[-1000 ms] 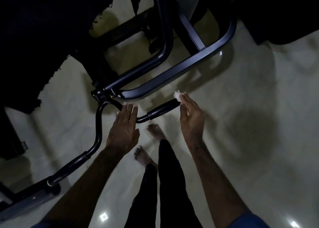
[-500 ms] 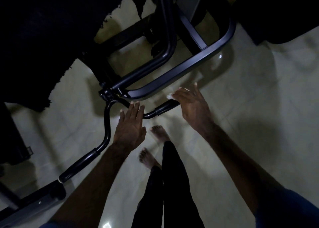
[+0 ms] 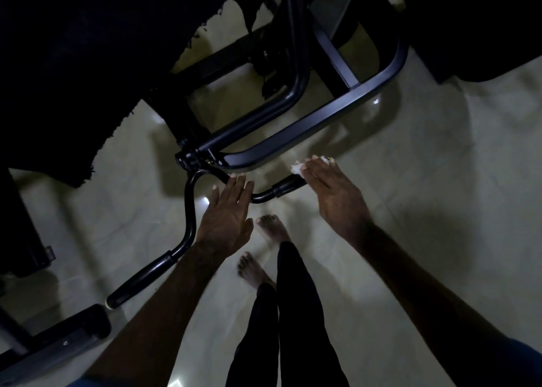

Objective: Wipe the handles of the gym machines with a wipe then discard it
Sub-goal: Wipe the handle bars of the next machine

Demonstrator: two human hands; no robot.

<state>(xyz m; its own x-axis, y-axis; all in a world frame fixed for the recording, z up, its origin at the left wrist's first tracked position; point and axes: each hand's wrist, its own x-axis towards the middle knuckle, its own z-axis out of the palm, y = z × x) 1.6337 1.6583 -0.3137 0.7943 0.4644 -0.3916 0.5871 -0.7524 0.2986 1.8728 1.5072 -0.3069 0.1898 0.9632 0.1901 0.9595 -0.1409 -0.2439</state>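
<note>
A black curved bar hangs from the gym machine, with a padded grip at each end. My right hand lies over the right grip and presses a small white wipe against its tip; the wipe shows under my fingertips. My left hand rests flat, fingers straight and together, on the bare middle of the bar and holds nothing. The left grip points down to the lower left, untouched.
The machine's dark tubular frame runs across just beyond the bar. A dark padded part fills the upper left, another dark mass the upper right. A base foot sits at the lower left. My bare feet stand on pale glossy tile.
My right hand turned from pinching the wipe at the grip's tip to lying palm-down over the grip's end with the wipe beneath. My left hand stayed on the bar.
</note>
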